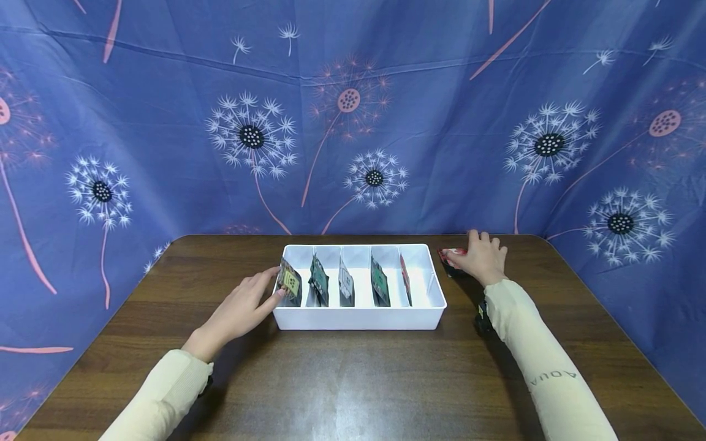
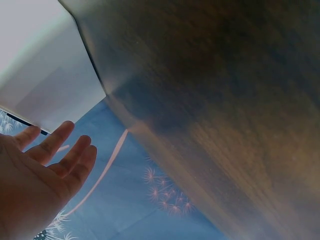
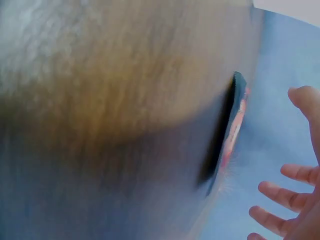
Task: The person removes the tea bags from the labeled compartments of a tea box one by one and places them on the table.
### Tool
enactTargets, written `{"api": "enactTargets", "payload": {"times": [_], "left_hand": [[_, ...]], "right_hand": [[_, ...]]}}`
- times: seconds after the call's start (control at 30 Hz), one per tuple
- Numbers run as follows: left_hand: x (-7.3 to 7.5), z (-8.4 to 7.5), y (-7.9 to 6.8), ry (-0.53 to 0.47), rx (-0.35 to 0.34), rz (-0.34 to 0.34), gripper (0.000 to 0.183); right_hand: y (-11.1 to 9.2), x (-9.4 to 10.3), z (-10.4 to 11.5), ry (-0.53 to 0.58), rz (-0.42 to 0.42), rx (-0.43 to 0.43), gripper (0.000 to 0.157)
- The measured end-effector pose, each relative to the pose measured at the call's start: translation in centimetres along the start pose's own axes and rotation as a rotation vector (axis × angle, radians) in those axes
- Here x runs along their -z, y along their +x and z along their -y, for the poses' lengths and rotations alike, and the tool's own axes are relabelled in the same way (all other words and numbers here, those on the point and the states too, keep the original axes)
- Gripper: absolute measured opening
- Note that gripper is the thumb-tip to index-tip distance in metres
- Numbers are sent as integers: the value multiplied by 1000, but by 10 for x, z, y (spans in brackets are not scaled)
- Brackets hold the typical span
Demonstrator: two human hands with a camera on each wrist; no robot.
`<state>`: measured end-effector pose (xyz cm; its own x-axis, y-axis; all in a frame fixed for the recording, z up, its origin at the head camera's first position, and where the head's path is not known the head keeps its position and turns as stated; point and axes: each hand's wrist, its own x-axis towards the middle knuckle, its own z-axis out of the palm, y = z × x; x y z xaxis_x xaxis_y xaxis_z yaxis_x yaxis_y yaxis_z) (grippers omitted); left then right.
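Note:
My left hand (image 1: 242,306) is at the left end of a white divided box (image 1: 358,320), its fingers extended and its thumb overlapping a dark sachet with a yellow label (image 1: 290,283) in the head view. In the left wrist view the relaxed fingers (image 2: 55,142) lie close beside the box wall. Beyond the box's right end, my right hand (image 1: 483,258) is over a red sachet (image 1: 449,252) on the table. The right wrist view has this hand's fingers spread and apart from the sachet (image 3: 232,132), which lies flat with one end slightly raised.
More sachets stand in the box's compartments: a green one (image 1: 318,282), a white one (image 1: 345,285), another green one (image 1: 380,283) and a red one (image 1: 405,278). The brown wooden table (image 1: 353,380) ends at a blue dandelion-patterned cloth (image 1: 441,135) behind.

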<state>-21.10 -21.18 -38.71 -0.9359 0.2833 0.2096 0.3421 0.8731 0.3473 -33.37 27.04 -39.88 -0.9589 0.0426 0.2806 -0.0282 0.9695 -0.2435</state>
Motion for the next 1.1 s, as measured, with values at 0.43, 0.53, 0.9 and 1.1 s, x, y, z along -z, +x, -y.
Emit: {"api": "enactTargets", "payload": {"times": [0.43, 0.53, 0.9, 1.1], "left_hand": [[0, -1, -1, -6, 5, 8, 59], [0, -1, -1, -5, 6, 10, 59], [0, -1, -1, -20, 6, 10, 59], [-1, 0, 0, -17, 7, 12, 59]], "right_hand": [[-7, 20, 9, 31, -7, 107, 73], [-8, 23, 13, 35, -8, 142, 72], [-21, 37, 33, 33, -79, 303, 59], [-31, 41, 45, 45, -128, 408, 50]]}}
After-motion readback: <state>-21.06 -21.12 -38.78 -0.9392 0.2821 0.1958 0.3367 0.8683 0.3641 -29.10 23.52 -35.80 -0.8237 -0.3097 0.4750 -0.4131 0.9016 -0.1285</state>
